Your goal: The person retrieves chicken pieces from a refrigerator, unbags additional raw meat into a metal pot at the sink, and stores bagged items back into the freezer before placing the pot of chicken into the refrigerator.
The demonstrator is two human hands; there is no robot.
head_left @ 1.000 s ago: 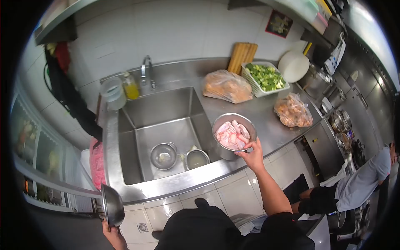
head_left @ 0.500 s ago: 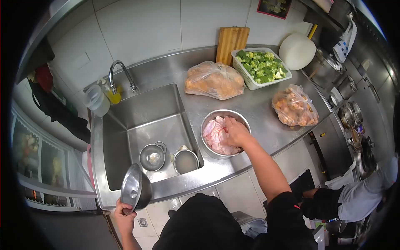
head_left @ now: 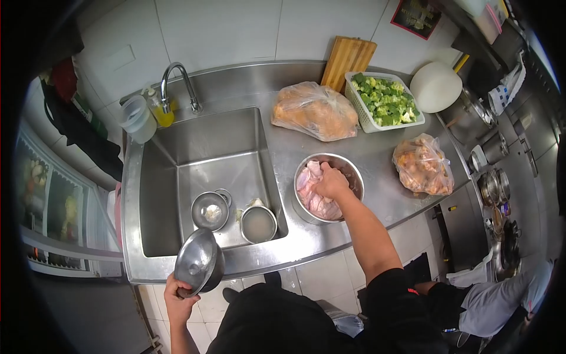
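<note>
Since a second ago, my right hand (head_left: 331, 182) has left the rim of the steel pot (head_left: 355, 176) and gone in among the raw chicken pieces (head_left: 323, 206); my left hand (head_left: 181, 301) has brought the steel bowl (head_left: 200, 262) up to the front edge of the sink (head_left: 215, 138). Both hands are well apart; my left is clamped on the bowl's rim, holding it tilted; my right has its fingers bent down into the meat, their tips hidden, so I cannot tell whether they grip a piece. Chicken and pot stand on the steel counter (head_left: 377, 154), just right of the sink; inside the sink sit a small steel cup (head_left: 210, 211) with a loop handle and, near it, a round container (head_left: 258, 225) of cloudy liquid. Behind the pot rests a large tied plastic bag (head_left: 315, 111), touching or just beside a white basket (head_left: 363, 120) of cut broccoli (head_left: 386, 101); a smaller bag (head_left: 423, 165) of orange-brown chunks lies to the right; a wooden cutting board (head_left: 349, 58) leans behind.
</note>
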